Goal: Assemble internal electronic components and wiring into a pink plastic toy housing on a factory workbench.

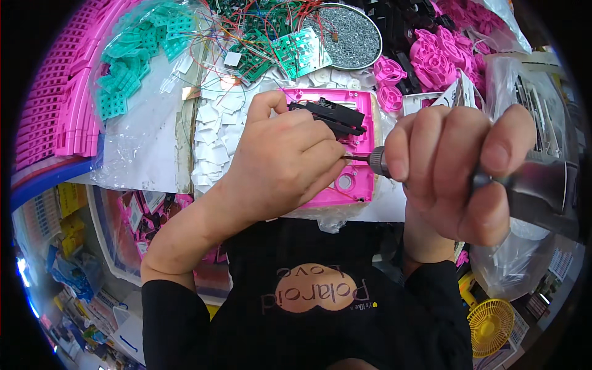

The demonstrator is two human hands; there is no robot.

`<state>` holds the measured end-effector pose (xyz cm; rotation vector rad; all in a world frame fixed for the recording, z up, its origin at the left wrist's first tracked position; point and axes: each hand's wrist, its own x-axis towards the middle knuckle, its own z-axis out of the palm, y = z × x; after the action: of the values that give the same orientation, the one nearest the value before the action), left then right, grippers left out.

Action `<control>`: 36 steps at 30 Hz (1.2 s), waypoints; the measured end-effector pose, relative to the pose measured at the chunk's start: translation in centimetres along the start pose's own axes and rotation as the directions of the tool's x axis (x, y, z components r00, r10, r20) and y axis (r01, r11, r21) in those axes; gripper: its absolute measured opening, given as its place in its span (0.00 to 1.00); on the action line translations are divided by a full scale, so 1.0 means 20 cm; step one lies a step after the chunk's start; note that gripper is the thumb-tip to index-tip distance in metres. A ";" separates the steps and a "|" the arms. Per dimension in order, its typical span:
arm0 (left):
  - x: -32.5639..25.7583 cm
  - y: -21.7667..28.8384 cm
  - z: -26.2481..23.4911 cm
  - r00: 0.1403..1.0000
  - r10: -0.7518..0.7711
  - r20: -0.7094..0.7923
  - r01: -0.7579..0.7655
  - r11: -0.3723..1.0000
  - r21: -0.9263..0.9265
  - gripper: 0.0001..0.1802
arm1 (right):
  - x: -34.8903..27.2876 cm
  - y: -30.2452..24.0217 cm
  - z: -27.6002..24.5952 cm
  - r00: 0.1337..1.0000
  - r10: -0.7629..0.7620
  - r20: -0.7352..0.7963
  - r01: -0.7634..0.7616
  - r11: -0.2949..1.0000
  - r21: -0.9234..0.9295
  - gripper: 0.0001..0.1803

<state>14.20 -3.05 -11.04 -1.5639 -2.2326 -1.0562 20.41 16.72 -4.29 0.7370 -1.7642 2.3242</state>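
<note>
Two bare hands on the job, both out over the near edge of the desk [139,151]. The right hand [459,172] is wrapped tight around one grey screwdriver [542,188], which has one thin bit pointing left. The left hand [287,157] has its fingers curled down right by the bit; whether they're pinching anything I can't tell, the tips are mostly hidden.

Under that hand there's one pink shell [364,188], lying open side up around the middle of the desk's near edge. One black part [339,116] sits tilted in its far half, and one round opening shows in the half closer to the person.

Left of the shell is a spread of white squares [213,145], dozens of them, way too overlapped to count. Toward the far edge: at least three green circuit boards [302,52] tangled in red and blue wires, plus one round tray [381,43] full of tiny metal bits. Far left corner has a pile of teal pieces [126,68], easily over ten. Far right corner has several pink round parts [441,52].
</note>
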 end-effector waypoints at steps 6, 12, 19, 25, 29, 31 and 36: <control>0.00 -0.02 0.00 0.996 0.068 0.059 -0.073 0.993 0.094 0.12 | -0.01 0.02 0.03 1.000 -0.002 -0.019 0.001 0.998 -0.070 0.13; -0.04 -0.18 0.06 0.976 -0.211 -0.052 0.214 0.973 0.082 0.23 | 0.00 0.05 -0.12 0.995 -0.100 0.008 0.101 0.993 -0.056 0.13; -0.05 -0.19 0.02 0.990 -0.125 0.070 0.119 0.989 0.086 0.23 | 0.07 0.09 -0.24 0.975 -0.179 0.130 0.186 0.981 -0.050 0.17; -0.15 -0.16 0.07 0.977 -0.207 0.056 0.205 0.978 0.040 0.25 | 0.10 0.23 -0.12 0.974 -0.184 0.132 0.183 0.983 0.016 0.16; -0.17 -0.15 0.09 0.972 -0.225 0.061 0.225 0.974 0.007 0.28 | 0.08 0.30 -0.04 0.985 -0.167 -0.049 0.156 0.970 -0.187 0.15; -0.17 -0.15 0.08 0.971 -0.227 0.075 0.228 0.974 0.005 0.28 | 0.06 0.33 -0.02 0.977 -0.171 -0.126 0.135 0.958 -0.254 0.15; -0.17 -0.15 0.09 0.977 -0.213 0.015 0.213 0.977 0.002 0.27 | 0.07 0.37 -0.02 0.974 -0.187 -0.127 0.143 0.945 -0.293 0.14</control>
<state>13.38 -4.92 -15.48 -1.3595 -2.4539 -1.1001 16.19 14.51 -10.09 0.6142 -1.8338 1.9128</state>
